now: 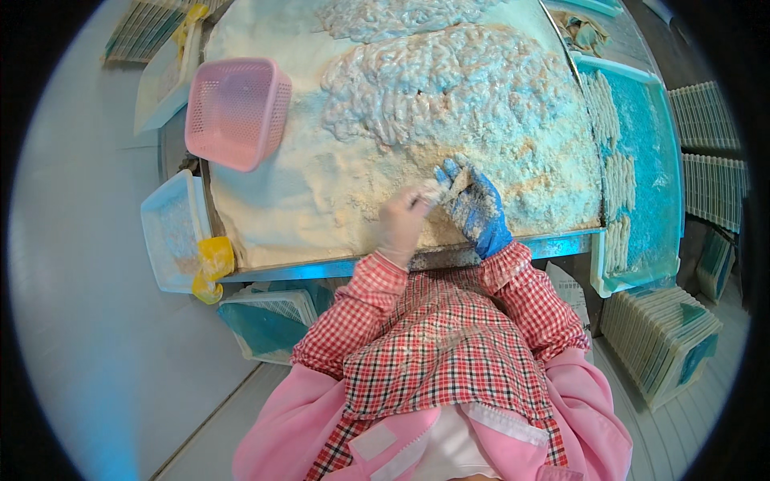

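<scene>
My left hand (405, 216), in a thin clear glove and slightly blurred, is pinched at the end of a pale, crumb-coated strip (459, 184). That strip lies across my right hand (477, 208), whose blue glove is caked with crumbs and whose fingers curve around it. Both hands are over the near middle of a table heaped with pale breading (529, 192). Beyond them spreads a mound of wet, pinkish-white strips (433, 80), with a second pile (401, 14) farther back.
A pink perforated basket (228, 112) sits upper left. A white tub (168, 232) with yellow gloves (212, 260) is at the left. A turquoise tray (646, 184) holding rows of coated strips lines the right edge. Stacked trays (658, 345) stand below the table and at the right.
</scene>
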`<action>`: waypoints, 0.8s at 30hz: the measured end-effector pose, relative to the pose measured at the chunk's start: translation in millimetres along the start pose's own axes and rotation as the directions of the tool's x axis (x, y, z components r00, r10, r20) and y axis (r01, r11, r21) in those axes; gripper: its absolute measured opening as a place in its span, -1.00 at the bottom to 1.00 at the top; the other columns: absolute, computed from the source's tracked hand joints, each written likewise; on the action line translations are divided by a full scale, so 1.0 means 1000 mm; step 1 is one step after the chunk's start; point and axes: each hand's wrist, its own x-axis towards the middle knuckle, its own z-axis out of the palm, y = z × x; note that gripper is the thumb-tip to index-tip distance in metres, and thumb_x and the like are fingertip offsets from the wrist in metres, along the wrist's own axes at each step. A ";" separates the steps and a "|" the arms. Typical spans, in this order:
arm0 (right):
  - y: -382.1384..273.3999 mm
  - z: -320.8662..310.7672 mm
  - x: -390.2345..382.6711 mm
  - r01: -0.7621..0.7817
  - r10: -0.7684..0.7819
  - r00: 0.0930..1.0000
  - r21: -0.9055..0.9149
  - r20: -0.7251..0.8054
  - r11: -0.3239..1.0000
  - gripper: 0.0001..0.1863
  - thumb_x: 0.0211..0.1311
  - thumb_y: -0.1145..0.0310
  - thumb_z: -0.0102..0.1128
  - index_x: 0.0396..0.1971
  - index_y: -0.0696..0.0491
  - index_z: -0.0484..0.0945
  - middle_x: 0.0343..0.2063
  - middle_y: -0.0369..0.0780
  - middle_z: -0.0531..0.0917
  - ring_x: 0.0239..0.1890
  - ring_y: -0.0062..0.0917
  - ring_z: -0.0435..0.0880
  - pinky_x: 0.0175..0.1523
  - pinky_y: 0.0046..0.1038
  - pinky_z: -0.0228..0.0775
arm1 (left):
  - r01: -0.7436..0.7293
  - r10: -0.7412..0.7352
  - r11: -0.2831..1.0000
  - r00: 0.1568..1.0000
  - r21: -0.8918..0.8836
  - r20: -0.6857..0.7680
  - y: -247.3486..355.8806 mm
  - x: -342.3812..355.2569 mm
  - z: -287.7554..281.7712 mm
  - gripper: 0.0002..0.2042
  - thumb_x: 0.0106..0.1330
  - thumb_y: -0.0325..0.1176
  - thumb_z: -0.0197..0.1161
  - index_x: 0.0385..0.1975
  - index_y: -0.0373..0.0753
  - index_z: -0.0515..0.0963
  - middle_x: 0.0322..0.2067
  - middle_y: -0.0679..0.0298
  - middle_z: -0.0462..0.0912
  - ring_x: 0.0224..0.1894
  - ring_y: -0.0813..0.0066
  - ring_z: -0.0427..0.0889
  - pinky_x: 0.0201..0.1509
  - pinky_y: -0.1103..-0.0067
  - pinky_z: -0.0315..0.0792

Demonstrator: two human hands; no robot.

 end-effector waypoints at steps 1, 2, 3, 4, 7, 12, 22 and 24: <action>0.002 0.005 -0.001 0.000 0.000 1.000 0.003 -0.011 1.000 -0.45 0.35 0.03 -0.05 0.17 0.12 0.31 0.01 -0.09 0.51 0.16 -0.23 0.40 0.31 -0.17 0.18 | -0.119 0.121 0.985 0.993 0.127 -0.013 -0.002 -0.002 0.004 -0.81 0.15 -0.54 0.22 -0.22 -0.32 0.58 -0.39 0.30 0.59 -0.42 0.55 0.54 -0.34 0.62 0.45; 0.004 0.006 -0.002 0.003 -0.004 1.000 0.042 0.003 0.999 -0.44 0.36 0.01 -0.07 0.16 0.12 0.32 0.00 -0.09 0.52 0.15 -0.23 0.41 0.29 -0.16 0.21 | -0.232 0.241 0.940 0.970 0.251 -0.008 -0.003 -0.004 0.008 -0.81 0.15 -0.53 0.23 -0.22 -0.34 0.57 -0.39 0.31 0.60 -0.43 0.54 0.54 -0.33 0.62 0.45; 0.005 0.005 -0.002 0.007 -0.009 1.000 0.081 0.018 0.997 -0.44 0.36 -0.02 -0.09 0.14 0.12 0.33 -0.01 -0.09 0.53 0.13 -0.24 0.43 0.27 -0.15 0.24 | -0.336 0.356 0.867 0.934 0.369 0.014 -0.004 -0.006 0.011 -0.80 0.15 -0.53 0.24 -0.22 -0.35 0.57 -0.39 0.31 0.60 -0.43 0.54 0.54 -0.33 0.63 0.45; 0.006 0.003 -0.002 0.011 -0.015 0.999 0.120 0.032 0.993 -0.43 0.36 -0.04 -0.11 0.13 0.12 0.34 -0.02 -0.09 0.53 0.11 -0.24 0.45 0.24 -0.15 0.27 | -0.238 0.242 0.926 0.970 0.292 0.024 -0.004 -0.008 0.015 -0.78 0.15 -0.52 0.24 -0.18 -0.34 0.55 -0.35 0.28 0.59 -0.38 0.51 0.54 -0.28 0.59 0.45; 0.000 -0.021 0.001 -0.024 0.024 1.000 -0.007 0.020 1.000 -0.44 0.38 -0.08 -0.18 0.05 0.11 0.39 -0.09 -0.14 0.57 -0.01 -0.33 0.52 0.11 -0.21 0.40 | -0.128 0.119 0.962 0.992 0.242 0.052 0.017 -0.006 0.020 -0.68 0.19 -0.47 0.20 -0.04 -0.31 0.49 -0.20 0.21 0.56 -0.20 0.39 0.53 -0.10 0.46 0.42; 0.038 -0.011 -0.030 0.068 -0.126 0.988 -0.492 -0.085 0.868 -0.52 0.41 0.08 -0.13 0.16 0.09 0.29 0.12 -0.19 0.44 0.12 -0.44 0.43 0.17 -0.37 0.38 | -0.468 0.522 0.554 0.839 0.689 0.151 0.048 0.002 0.029 -0.54 0.29 -0.30 0.02 0.20 -0.26 0.30 0.18 0.08 0.36 0.23 0.12 0.30 0.28 0.29 0.20; 0.038 -0.042 -0.017 0.366 -0.346 0.930 -0.210 0.123 0.907 -0.47 0.45 0.06 -0.29 0.30 0.02 0.13 0.27 -0.14 0.22 0.28 -0.39 0.25 0.35 -0.35 0.09 | -0.507 0.450 0.781 0.862 0.365 0.234 0.011 0.015 0.063 -0.48 0.43 -0.07 -0.24 0.34 -0.10 0.09 0.40 0.22 -0.05 0.45 0.24 -0.16 0.46 0.20 -0.44; 0.052 0.010 -0.018 0.577 -0.579 0.782 0.081 0.232 0.813 -0.45 0.45 0.09 -0.28 0.33 0.01 0.07 0.33 -0.15 0.10 0.33 -0.42 0.15 0.39 -0.34 -0.01 | -0.578 0.462 0.730 0.811 0.365 0.359 0.016 0.007 0.071 -0.46 0.44 -0.02 -0.28 0.35 -0.11 0.06 0.40 0.19 -0.06 0.45 0.24 -0.19 0.46 0.20 -0.42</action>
